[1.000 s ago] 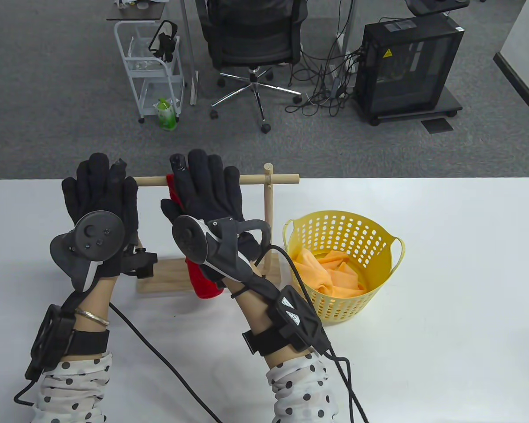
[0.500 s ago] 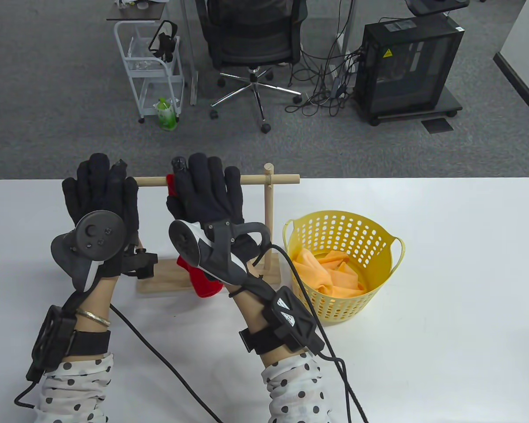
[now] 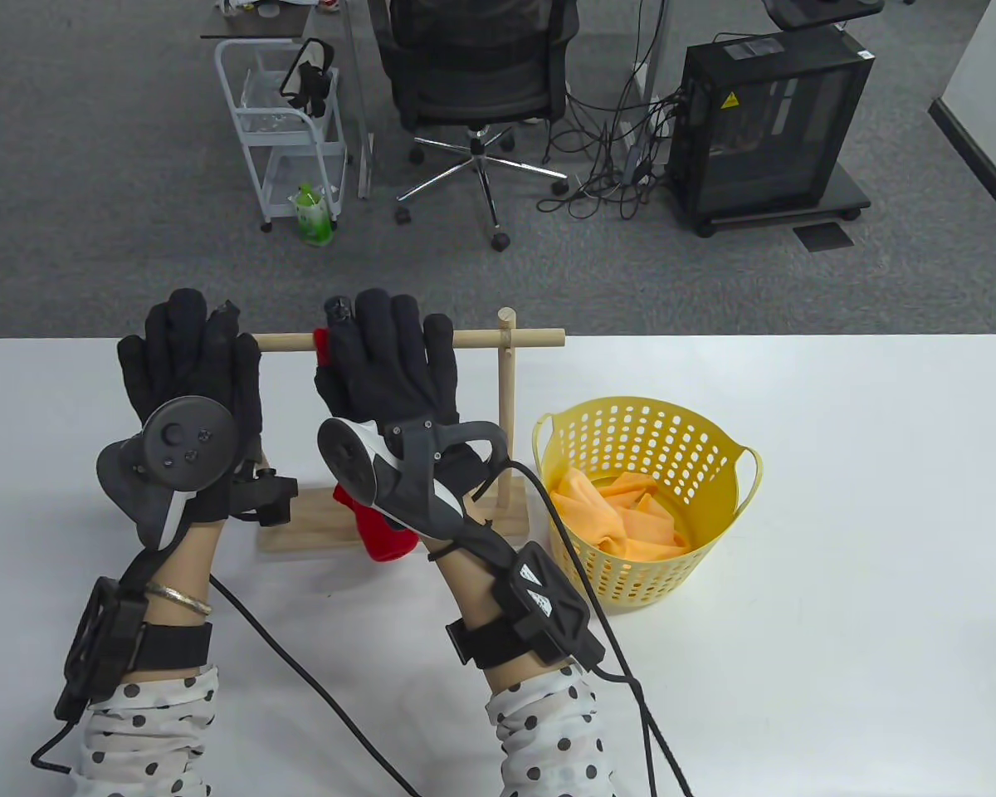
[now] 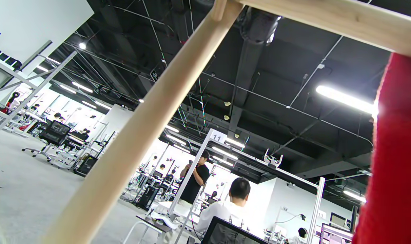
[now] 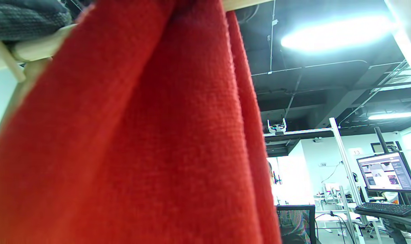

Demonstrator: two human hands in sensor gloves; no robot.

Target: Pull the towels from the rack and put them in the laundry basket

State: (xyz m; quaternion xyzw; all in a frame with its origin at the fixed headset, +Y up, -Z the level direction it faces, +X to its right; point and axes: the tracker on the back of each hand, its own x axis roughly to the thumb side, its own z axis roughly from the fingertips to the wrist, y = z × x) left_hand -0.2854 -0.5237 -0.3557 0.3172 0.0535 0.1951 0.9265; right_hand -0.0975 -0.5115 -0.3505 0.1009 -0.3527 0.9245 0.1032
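- Red towel [image 3: 386, 531] hangs over the wooden rack's [image 3: 398, 523] top rail, near the middle of the bar; a bit of it shows above the rail and its lower end hangs down in front of the rack's base on the near side.
- From the right wrist view the red towel [image 5: 141, 135] fills most of the frame, draped in folds from the rail above.
- Right hand [image 3: 390, 374] lies over the towel at the rail, fingers stretched out and pointing to the far side, fingertips past the bar. Whether the thumb is pinching the cloth underneath I cannot tell; the fingers themselves look straight, not clenched.
- Left hand [image 3: 189, 365] is at the left end of the same rail, fingers also straight and pointing away, lying over the bar. Nothing is grasped in it that I can see.
- In the left wrist view the rack's upright post [image 4: 141, 128] runs slantwise across the frame, with the red towel [image 4: 395, 152] at the right edge.
- Yellow laundry basket [image 3: 714, 448] stands on the white desk [image 3: 838, 581] just to the right of the rack, near its right post.
- Orange towels [image 3: 622, 515] lie crumpled in the bottom of the basket.
- Beyond the desk's far edge stand an office chair [image 3: 473, 75], a white trolley [image 3: 278, 124] and a black computer case [image 3: 768, 124] on grey carpet.
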